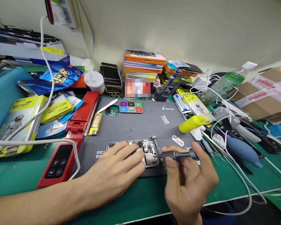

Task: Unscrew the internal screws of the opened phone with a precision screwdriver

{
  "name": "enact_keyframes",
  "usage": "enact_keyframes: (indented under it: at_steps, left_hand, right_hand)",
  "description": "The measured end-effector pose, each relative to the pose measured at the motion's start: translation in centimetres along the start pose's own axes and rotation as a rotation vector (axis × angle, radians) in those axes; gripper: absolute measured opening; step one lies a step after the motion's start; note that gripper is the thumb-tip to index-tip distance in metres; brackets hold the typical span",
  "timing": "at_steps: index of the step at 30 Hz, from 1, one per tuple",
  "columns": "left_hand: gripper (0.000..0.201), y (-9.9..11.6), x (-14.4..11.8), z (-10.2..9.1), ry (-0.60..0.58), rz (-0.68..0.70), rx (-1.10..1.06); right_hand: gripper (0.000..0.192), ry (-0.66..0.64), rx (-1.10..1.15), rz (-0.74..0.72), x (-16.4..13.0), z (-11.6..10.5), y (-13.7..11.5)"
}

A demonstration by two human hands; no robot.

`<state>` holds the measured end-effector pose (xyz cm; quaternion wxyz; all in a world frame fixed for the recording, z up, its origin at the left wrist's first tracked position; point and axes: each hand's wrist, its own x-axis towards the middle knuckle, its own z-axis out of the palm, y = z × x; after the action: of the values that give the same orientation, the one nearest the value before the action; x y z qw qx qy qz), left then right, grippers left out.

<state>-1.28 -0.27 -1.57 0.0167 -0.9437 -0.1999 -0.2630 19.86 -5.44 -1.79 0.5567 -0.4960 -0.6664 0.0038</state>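
An opened smartphone (151, 158) with its inner parts bare lies at the near edge of a grey work mat (131, 128). My left hand (114, 170) is over its left and middle part, fingers bent onto it and holding it in place; the thumb is hidden. In my right hand (189, 184) is a dark screwdriver (175, 154), gripped between thumb and fingers. The screwdriver lies nearly level, its front end at the phone's right end; the tip is too small to make out. A small grey part (154, 139) sits at the phone's upper right corner.
On the mat are a colored screw tray (131, 107), a yellow-wrapped battery (95, 124), a white spudger (107, 105) and razor blades (178, 140). A red device (61, 162) stands left. A yellow bottle (193, 123), white cables (239, 178) and a blue air blower (243, 151) lie right.
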Motion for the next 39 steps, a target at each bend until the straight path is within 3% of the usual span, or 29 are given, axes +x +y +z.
enact_keyframes:
  at_steps: [8, 15, 22, 27, 34, 39]
  left_hand:
    - [0.032, 0.2, 0.3, -0.5, -0.005, 0.186, -0.014]
    - [0.035, 0.2, 0.3, -0.6, 0.012, 0.175, -0.032]
    - [0.033, 0.2, 0.3, -0.4, 0.018, 0.17, -0.047]
    - [0.032, 0.2, 0.3, -0.3, 0.031, 0.167, -0.028]
    - [0.031, 0.1, 0.5, -0.5, -0.004, 0.173, -0.023]
    - [0.032, 0.3, 0.4, -0.6, 0.076, 0.094, -0.055]
  right_hand:
    - [0.082, -0.086, -0.048, -0.034, -0.8, 0.1, 0.2]
    - [0.08, -0.108, -0.081, -0.066, -0.7, 0.2, 0.2]
    - [0.095, -0.111, -0.127, -0.179, 0.0, 0.1, 0.2]
    - [0.074, -0.177, -0.076, -0.177, 0.3, -0.4, 0.3]
    - [0.08, -0.136, -0.045, -0.136, -0.2, -0.3, 0.3]
    - [0.083, -0.143, -0.062, -0.163, -0.1, -0.4, 0.3]
